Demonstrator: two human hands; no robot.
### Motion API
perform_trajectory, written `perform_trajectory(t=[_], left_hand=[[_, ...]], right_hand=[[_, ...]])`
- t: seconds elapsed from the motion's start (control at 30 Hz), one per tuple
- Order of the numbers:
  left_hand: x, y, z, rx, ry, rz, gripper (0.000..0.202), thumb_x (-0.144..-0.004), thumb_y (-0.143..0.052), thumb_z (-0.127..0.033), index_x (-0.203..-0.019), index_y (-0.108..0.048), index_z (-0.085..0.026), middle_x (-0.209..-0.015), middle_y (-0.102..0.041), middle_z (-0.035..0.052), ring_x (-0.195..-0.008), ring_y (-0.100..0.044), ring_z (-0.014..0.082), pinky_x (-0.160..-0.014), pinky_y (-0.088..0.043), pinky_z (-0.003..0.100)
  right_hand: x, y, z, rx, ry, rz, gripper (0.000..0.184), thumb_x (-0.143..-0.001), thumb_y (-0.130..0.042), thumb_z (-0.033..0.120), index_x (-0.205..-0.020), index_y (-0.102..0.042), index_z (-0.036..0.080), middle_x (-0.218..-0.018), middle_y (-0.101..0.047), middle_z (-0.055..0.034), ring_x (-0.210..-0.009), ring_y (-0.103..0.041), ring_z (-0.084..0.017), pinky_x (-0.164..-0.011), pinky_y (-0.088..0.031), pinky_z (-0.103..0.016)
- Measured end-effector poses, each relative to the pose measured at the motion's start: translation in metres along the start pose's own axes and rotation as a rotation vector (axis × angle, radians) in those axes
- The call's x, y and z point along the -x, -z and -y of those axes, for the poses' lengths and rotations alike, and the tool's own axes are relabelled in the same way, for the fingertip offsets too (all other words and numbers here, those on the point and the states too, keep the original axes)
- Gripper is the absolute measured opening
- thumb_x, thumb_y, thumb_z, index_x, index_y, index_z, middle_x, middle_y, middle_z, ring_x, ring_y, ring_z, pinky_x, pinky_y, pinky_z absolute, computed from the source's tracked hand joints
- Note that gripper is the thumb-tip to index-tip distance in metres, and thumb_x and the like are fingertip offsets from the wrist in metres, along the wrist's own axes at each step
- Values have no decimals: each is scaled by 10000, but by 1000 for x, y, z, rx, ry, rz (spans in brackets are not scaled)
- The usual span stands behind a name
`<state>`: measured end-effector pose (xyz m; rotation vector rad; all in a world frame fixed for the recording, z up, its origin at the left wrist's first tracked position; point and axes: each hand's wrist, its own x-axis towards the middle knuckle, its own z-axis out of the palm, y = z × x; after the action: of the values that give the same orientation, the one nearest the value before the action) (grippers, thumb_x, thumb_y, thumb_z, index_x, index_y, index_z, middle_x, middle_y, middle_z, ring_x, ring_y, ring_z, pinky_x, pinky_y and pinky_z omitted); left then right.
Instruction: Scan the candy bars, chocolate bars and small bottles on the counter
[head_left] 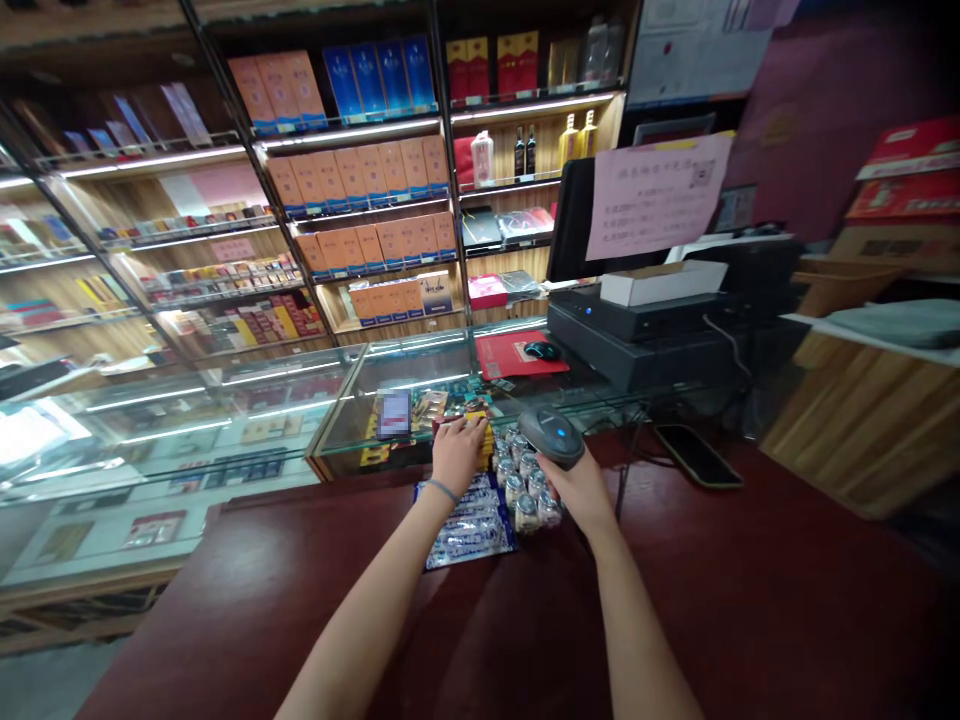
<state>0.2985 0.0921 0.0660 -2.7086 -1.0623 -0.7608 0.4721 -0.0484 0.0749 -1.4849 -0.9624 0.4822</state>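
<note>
My right hand [577, 480] is wrapped round the grip of a dark grey barcode scanner [553, 436] with a blue light on top. The scanner's head is over the far end of several small clear jars [527, 508] with silvery lids, standing in rows. My left hand [456, 452], a band on its wrist, lies over a dark red and yellow group of packs, fingers apart and fingertips at the yellow packs [485, 440]. What is under the palm is hidden. Blue and silver sachets [472, 530] lie flat below the left hand, beside the jars.
The dark red counter [285, 600] meets a glass display case [352, 400]. A phone [697, 455] lies at right. Behind are a mouse [541, 350] on a red mat [510, 358], a monitor [574, 220] and a white tray [660, 284]. Lit shelves hold boxes [360, 180].
</note>
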Motion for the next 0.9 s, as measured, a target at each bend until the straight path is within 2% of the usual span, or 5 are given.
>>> perform_trajectory(t=[0.2, 0.43, 0.6, 0.8, 0.9], left_hand=[[4, -5, 0, 83, -11, -64, 427, -938, -538, -214, -1357, -590, -277, -1300, -678, 75, -1213, -587, 301, -1003, -456, 479], [20, 21, 14, 164, -69, -172, 477, -960, -448, -155, -1422, -520, -249, -1473, -535, 93, -1407, -440, 264, -1130, -405, 481], [72, 39, 34, 144, 34, -258, 474, -975, -478, -230, -1449, -490, -247, -1522, -478, 94, -1459, -362, 278, -1182, -336, 510], [159, 32, 58, 158, 143, -303, 424, -954, -493, -196, -1360, -586, -270, -1365, -623, 82, -1318, -532, 254, -1147, -389, 481], [185, 26, 64, 158, 164, -324, 410, -936, -491, -167, -1301, -633, -288, -1266, -680, 71, -1222, -598, 245, -1108, -430, 471]], right_hand=[[2, -1, 3, -19, -37, 39, 459, -747, -712, 405, -1141, -618, 189, -595, -687, -3, -434, -593, -205, -417, -417, -291], [9, -9, 16, -23, -19, 68, 277, -759, -690, 420, -919, -594, 215, -478, -561, 51, -378, -497, -165, -404, -392, -280], [17, -23, 20, 5, -19, 115, 288, -768, -688, 483, -714, -546, 238, -441, -516, 45, -387, -484, -159, -420, -394, -282], [27, -45, 15, 5, 14, 172, 353, -785, -665, 523, -625, -551, 229, -425, -505, 36, -383, -461, -140, -437, -383, -278], [30, -53, 11, 22, 42, 166, 367, -775, -672, 551, -651, -562, 223, -435, -516, 35, -382, -465, -139, -435, -385, -279]])
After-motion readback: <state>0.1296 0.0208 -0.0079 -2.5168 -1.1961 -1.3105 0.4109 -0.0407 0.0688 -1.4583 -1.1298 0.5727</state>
